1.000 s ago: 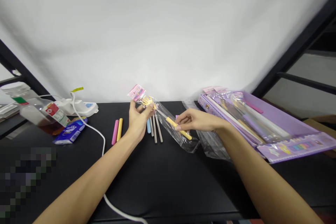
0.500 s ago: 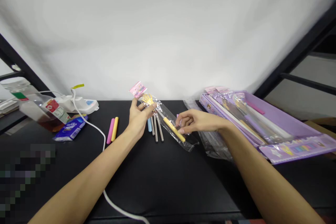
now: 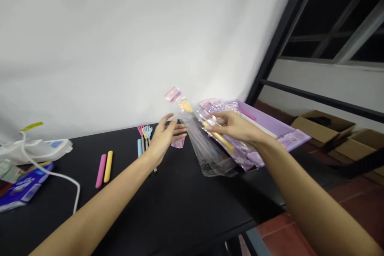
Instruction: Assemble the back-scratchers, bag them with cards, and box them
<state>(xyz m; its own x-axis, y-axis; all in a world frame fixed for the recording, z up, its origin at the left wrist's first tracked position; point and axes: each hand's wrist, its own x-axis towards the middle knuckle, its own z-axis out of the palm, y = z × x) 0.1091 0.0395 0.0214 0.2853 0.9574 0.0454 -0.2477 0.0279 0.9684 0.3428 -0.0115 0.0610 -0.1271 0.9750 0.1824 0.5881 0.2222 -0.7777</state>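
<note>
My right hand (image 3: 234,126) is closed around a bagged yellow back scratcher (image 3: 185,106), gripping it partway along. Its clear bag has a pink header card (image 3: 173,94), and the whole thing is slightly blurred. My left hand (image 3: 163,138) is open, fingers spread, just left of that bag and holding nothing. Behind the left hand lie several back scratchers (image 3: 147,131) with pink, yellow and blue hand-shaped heads, partly hidden by it. Beside them is a light blue handle (image 3: 139,148). Clear empty plastic bags (image 3: 207,156) lie beneath the held scratcher.
At right is a purple display box (image 3: 261,116) with more bagged items. A pink handle (image 3: 101,171) and a yellow handle (image 3: 108,166) lie on the black table (image 3: 180,200). Farther left are a white power strip (image 3: 54,150), a cable (image 3: 60,175) and a blue packet (image 3: 25,188).
My left hand has let go of the bagged back scratcher. My right hand now grips it and has carried it right, towards the purple box. The view has turned to the right.
</note>
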